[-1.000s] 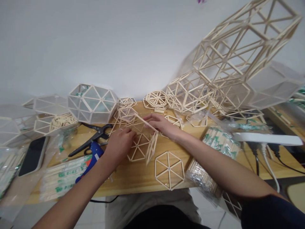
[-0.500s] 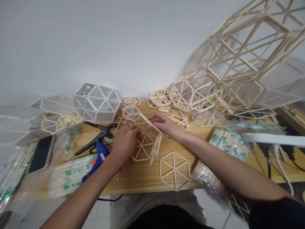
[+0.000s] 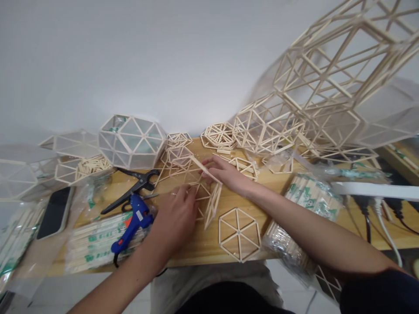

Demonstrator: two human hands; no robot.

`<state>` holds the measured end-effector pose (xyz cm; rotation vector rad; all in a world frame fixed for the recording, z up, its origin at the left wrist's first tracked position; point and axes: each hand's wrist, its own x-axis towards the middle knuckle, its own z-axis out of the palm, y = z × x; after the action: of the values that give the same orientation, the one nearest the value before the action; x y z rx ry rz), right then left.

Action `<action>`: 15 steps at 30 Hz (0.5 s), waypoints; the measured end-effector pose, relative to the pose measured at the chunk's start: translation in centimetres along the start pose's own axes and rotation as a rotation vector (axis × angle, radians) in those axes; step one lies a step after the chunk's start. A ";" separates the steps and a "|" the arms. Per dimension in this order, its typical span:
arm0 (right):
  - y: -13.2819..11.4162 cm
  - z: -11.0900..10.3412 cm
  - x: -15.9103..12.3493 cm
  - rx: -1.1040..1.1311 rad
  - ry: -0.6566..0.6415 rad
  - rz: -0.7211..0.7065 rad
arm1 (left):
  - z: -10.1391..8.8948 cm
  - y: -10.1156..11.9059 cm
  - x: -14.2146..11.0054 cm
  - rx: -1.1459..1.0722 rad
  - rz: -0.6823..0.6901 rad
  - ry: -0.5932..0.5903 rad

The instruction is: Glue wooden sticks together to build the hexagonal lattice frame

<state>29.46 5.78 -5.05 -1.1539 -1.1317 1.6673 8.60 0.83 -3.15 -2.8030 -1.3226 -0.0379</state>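
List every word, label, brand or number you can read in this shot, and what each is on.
No text is readable.
Flat stick pack: green print and an orange-red patch, too blurred.
Pack at the far left: green print, too blurred.
Pack by the right forearm: green print, too blurred.
Blue glue gun: small white label, too small.
Phone: dark screen, no text visible.

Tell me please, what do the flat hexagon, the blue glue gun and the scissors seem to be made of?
The flat hexagon: probably unpainted wood, matt, by its pale sticks.
The blue glue gun: likely smooth plastic, by its even, moulded body.
The scissors: thick black handles, perhaps plastic; thin dark blades, perhaps coated metal.
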 end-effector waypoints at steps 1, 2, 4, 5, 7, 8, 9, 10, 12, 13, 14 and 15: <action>0.0 0.1 0.0 0.005 0.001 -0.002 | 0.3 0.5 -0.5 0.002 0.059 -0.011; 0.0 0.1 0.0 0.007 0.000 -0.005 | 0.8 0.9 -0.9 0.007 0.111 -0.026; -0.2 0.1 -0.2 -0.012 -0.015 -0.015 | 1.9 1.3 -1.5 0.015 0.152 -0.042; -0.4 0.0 -0.3 -0.028 -0.033 -0.025 | 2.5 1.4 -1.7 0.019 0.144 -0.039; -0.8 -0.2 -0.4 -0.058 -0.105 -0.043 | 3.5 1.3 -2.0 0.018 0.111 -0.016; -1.0 -0.4 -0.5 -0.065 -0.150 -0.048 | 3.8 1.2 -2.1 0.018 0.102 -0.004; -1.2 -0.5 -0.5 -0.067 -0.193 -0.046 | 4.1 1.2 -2.2 0.018 0.098 0.005; -1.4 -0.7 -0.6 -0.065 -0.228 -0.041 | 4.2 1.2 -2.4 0.016 0.098 0.014; -1.7 -1.1 -0.6 -0.058 -0.267 -0.020 | 4.1 1.5 -2.6 0.009 0.099 0.029; -1.8 -1.3 -0.7 -0.047 -0.278 -0.003 | 4.0 1.7 -2.7 0.002 0.096 0.032; -2.0 -1.5 -0.8 -0.025 -0.289 0.020 | 3.9 2.0 -2.7 -0.005 0.090 0.031; -2.1 -1.7 -0.8 0.011 -0.303 0.047 | 3.7 2.3 -2.7 -0.013 0.078 0.026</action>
<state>31.54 5.98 -3.19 -0.9470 -1.2864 1.9286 8.64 -2.57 -7.04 -2.8516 -1.2114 -0.0795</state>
